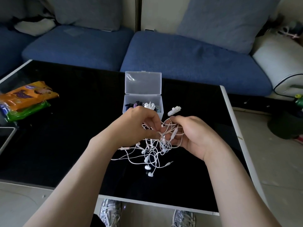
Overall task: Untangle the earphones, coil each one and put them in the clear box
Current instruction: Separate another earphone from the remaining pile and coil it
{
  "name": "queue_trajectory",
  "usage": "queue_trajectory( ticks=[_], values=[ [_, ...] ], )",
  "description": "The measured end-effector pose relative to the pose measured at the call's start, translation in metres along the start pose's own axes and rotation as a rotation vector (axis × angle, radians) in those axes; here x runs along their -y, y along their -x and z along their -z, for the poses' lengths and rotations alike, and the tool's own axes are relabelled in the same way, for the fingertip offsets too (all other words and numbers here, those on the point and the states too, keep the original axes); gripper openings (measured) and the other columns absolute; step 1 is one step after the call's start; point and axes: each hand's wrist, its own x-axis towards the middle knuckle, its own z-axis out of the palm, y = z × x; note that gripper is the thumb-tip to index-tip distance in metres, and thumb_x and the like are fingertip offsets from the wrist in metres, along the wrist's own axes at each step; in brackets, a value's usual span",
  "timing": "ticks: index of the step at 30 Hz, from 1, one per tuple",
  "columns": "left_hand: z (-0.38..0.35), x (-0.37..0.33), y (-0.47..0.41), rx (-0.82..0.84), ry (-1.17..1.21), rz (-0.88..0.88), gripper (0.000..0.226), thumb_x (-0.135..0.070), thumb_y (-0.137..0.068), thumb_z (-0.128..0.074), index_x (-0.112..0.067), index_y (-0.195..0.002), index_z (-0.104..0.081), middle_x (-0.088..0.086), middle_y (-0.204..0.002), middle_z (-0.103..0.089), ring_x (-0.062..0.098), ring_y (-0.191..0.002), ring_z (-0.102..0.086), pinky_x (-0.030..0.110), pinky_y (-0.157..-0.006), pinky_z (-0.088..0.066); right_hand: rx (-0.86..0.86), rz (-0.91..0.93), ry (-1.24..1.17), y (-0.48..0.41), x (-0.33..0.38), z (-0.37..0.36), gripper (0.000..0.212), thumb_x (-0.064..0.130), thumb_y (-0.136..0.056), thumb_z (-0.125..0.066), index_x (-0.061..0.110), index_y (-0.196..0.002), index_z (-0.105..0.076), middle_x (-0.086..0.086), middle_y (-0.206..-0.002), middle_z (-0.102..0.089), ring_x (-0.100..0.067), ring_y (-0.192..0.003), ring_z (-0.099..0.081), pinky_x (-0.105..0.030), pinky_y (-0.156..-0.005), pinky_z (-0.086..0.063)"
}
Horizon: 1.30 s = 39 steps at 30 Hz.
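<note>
Both hands work above the black table (pixel 65 128), just in front of the clear box (pixel 161 110), and the step in hand looks like the untangling itself, with no coiling begun on this bunch. The earphones (pixel 152 151) are a knot of thin white cords held in the air between the hands, their lower loops, several white buds and 1 jack plug (pixel 169 164) trailing down onto the glass. The left hand (pixel 141 123) has its fingertips curled together and pinches a strand at the top of the knot; the right hand (pixel 191 136) is cupped palm-inward with its fingers curled round a bundle of loops that includes an in-line remote (pixel 174 133). The box stands open with its lid (pixel 143 82) raised upright behind it, and it already holds a few coiled sets, dark, purple and white ones as far as can be told. How many sets make up the knot cannot be counted. By my reading, the next move calls for finding 1 free end, most likely the jack plug lying loose at the right, and feeding it back through the loops rather than pulling the hands apart, since a tug would probably tighten the snarl. A small white object (pixel 174 110) lies just beside the box on its right, and orange and green snack packets (pixel 26 99) sit well apart at the table's left.
</note>
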Motion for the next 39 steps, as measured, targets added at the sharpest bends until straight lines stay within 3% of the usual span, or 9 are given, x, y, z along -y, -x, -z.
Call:
queue_trajectory(
  ticks=[3,7,12,16,19,23,27,34,39],
  values=[
    [0.001,0.005,-0.001,-0.039,-0.054,0.009,0.012,-0.026,-0.086,-0.085,-0.031,-0.087,-0.075,-0.014,-0.087,-0.075,-0.001,-0.089,-0.069,0.013,-0.079,-0.051,-0.004,-0.033,-0.006,0.001,0.001,0.0,0.026,0.027,-0.106,-0.061,0.004,-0.1,-0.071,-0.016,-0.082,-0.077,-0.024,-0.06,-0.074,-0.029,-0.057,-0.056],
    [0.001,0.008,-0.004,-0.231,-0.062,0.008,0.005,-0.021,-0.095,-0.073,-0.024,-0.095,-0.069,-0.01,-0.09,-0.072,0.006,-0.088,-0.067,0.018,-0.078,-0.048,-0.039,-0.076,0.091,-0.001,0.0,0.003,0.027,0.033,-0.103,-0.06,0.008,-0.108,-0.07,-0.014,-0.083,-0.077,-0.031,-0.068,-0.077,-0.027,-0.056,-0.054],
    [0.003,0.008,-0.009,-0.345,0.127,0.092,0.011,-0.023,-0.099,-0.066,-0.028,-0.094,-0.075,-0.01,-0.088,-0.075,0.009,-0.086,-0.071,0.033,-0.081,-0.057,-0.095,-0.117,0.243,-0.004,-0.004,0.004,0.028,0.028,-0.098,-0.05,0.01,-0.109,-0.068,-0.015,-0.089,-0.079,-0.032,-0.068,-0.078,-0.029,-0.059,-0.049],
    [0.006,0.001,-0.008,-0.36,0.351,0.141,0.016,-0.026,-0.088,-0.06,-0.022,-0.084,-0.074,0.007,-0.08,-0.075,0.015,-0.074,-0.073,0.039,-0.077,-0.057,-0.153,-0.07,0.392,-0.005,-0.005,0.004,0.033,0.035,-0.098,-0.054,0.008,-0.109,-0.069,-0.013,-0.076,-0.079,-0.017,-0.043,-0.054,-0.025,-0.049,-0.034],
    [0.007,0.0,-0.008,-0.349,0.44,0.152,0.019,-0.022,-0.086,-0.058,-0.017,-0.083,-0.076,0.015,-0.077,-0.071,0.017,-0.068,-0.067,0.047,-0.08,-0.061,-0.176,-0.016,0.487,-0.005,-0.006,0.004,0.043,0.042,-0.099,-0.053,0.003,-0.103,-0.071,-0.011,-0.072,-0.079,-0.016,-0.043,-0.044,-0.024,-0.048,-0.031],
    [0.008,-0.002,-0.01,-0.408,0.548,0.171,0.019,-0.01,-0.096,-0.06,-0.011,-0.087,-0.077,0.003,-0.065,-0.06,0.018,-0.063,-0.058,0.036,-0.066,-0.052,-0.152,-0.011,0.617,-0.003,-0.008,0.003,0.063,0.058,-0.103,-0.043,0.002,-0.103,-0.071,-0.015,-0.073,-0.078,-0.012,-0.035,-0.035,-0.022,-0.046,-0.03],
    [0.008,0.0,-0.013,-0.554,0.654,0.204,0.017,-0.009,-0.097,-0.058,-0.011,-0.087,-0.072,-0.002,-0.062,-0.057,0.019,-0.06,-0.053,0.03,-0.056,-0.045,-0.077,-0.055,0.44,-0.004,-0.004,0.002,0.063,0.058,-0.105,-0.038,0.005,-0.109,-0.07,-0.021,-0.073,-0.076,-0.015,-0.04,-0.031,-0.025,-0.049,-0.022],
    [0.004,0.001,-0.016,-0.675,0.66,0.188,0.011,-0.02,-0.107,-0.059,-0.012,-0.107,-0.067,-0.003,-0.07,-0.071,0.011,-0.06,-0.057,0.027,-0.054,-0.046,-0.19,0.058,0.726,-0.014,-0.02,0.01,0.04,0.048,-0.093,-0.064,0.011,-0.085,-0.076,-0.014,-0.08,-0.08,-0.021,-0.052,-0.059,-0.027,-0.054,-0.042],
    [0.001,0.008,-0.016,-0.693,0.525,0.154,0.009,-0.025,-0.108,-0.056,-0.02,-0.11,-0.064,0.004,-0.085,-0.075,0.017,-0.057,-0.067,0.033,-0.052,-0.05,-0.292,0.094,0.796,-0.011,-0.022,0.01,0.039,0.041,-0.092,-0.077,0.005,-0.086,-0.063,-0.008,-0.07,-0.075,-0.026,-0.055,-0.076,-0.032,-0.05,-0.055]
  ],
)
